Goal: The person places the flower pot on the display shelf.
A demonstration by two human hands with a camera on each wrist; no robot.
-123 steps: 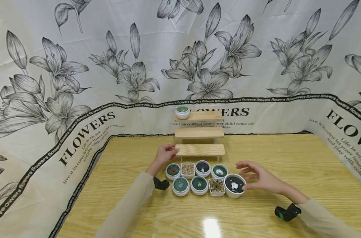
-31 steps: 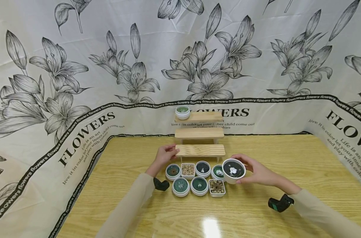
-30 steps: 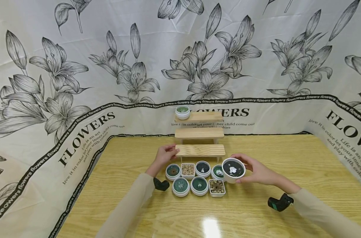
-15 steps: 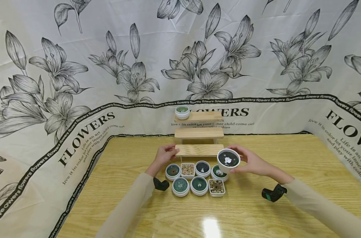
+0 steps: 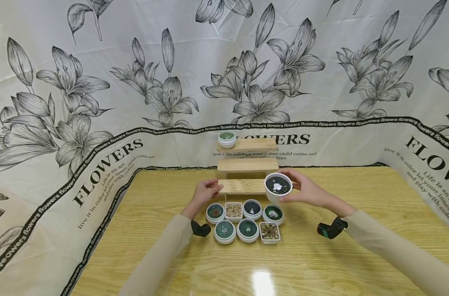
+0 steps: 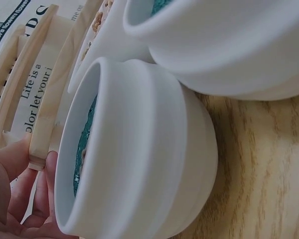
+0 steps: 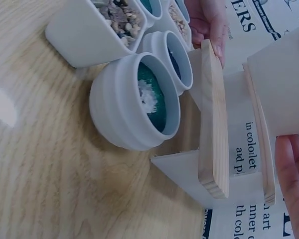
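My right hand (image 5: pixel 308 191) grips a large round white flowerpot (image 5: pixel 278 186) by its right side. Dark filling with a white piece in the middle shows inside it. In the head view the pot overlaps the right end of the lowest tier of a three-tier wooden stand (image 5: pixel 243 187). In the right wrist view, the raised pot (image 7: pixel 284 79) appears at the right edge, fingers beneath it. My left hand (image 5: pixel 203 194) pinches the left end of the lowest tier, thumb on top and fingers below, as the left wrist view shows at the board (image 6: pixel 47 114).
A small white pot with green filling (image 5: pixel 227 140) stands at the left of the top tier. In front of the stand, several round and square pots sit close together, among them a square pot of pebbles (image 5: pixel 270 233) and a green-filled pot (image 5: pixel 273 213). Flower-printed cloth (image 5: pixel 194 148) hangs behind.
My right hand has taken hold of the large pot at the right of the front row, lifted it and carried it up-left toward the lowest tier. The left hand stays put.
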